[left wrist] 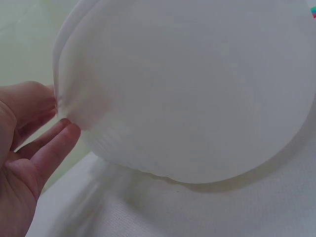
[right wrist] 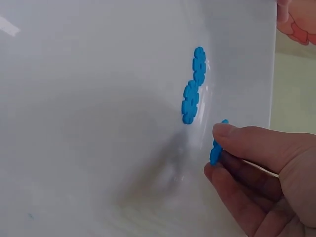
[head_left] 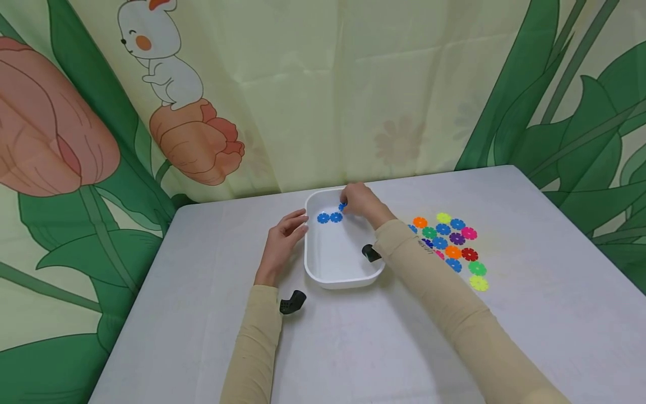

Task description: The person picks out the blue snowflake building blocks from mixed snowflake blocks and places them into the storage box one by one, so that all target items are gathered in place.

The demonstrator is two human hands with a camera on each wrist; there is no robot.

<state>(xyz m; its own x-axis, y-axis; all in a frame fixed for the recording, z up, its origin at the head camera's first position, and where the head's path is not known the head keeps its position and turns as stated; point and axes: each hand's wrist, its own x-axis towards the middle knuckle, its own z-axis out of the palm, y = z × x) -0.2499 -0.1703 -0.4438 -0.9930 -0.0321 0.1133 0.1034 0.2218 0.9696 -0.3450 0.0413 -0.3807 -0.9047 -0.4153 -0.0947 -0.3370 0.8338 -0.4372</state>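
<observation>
Between the thumb and fingers of my right hand [head_left: 364,203], a blue plastic snowflake disc [right wrist: 216,149] is pinched over the far end of the white tray [head_left: 312,247]. Two more blue snowflake discs [right wrist: 190,102] lie side by side inside the tray, just left of that hand in the head view. My left hand [head_left: 280,242] is at the tray's left side, its loosely extended fingertips touching the outer wall. In the left wrist view those fingers [left wrist: 58,145] rest against the white plastic, and no disc is in that hand.
Right of the tray, partly behind my right forearm, several snowflake discs [head_left: 457,238] in orange, green, blue, purple, red, pink and yellow lie spread on the white-covered table [head_left: 192,314]. A printed curtain [head_left: 313,95] hangs behind the table's far edge. Black wrist devices [head_left: 293,302] protrude near both cuffs.
</observation>
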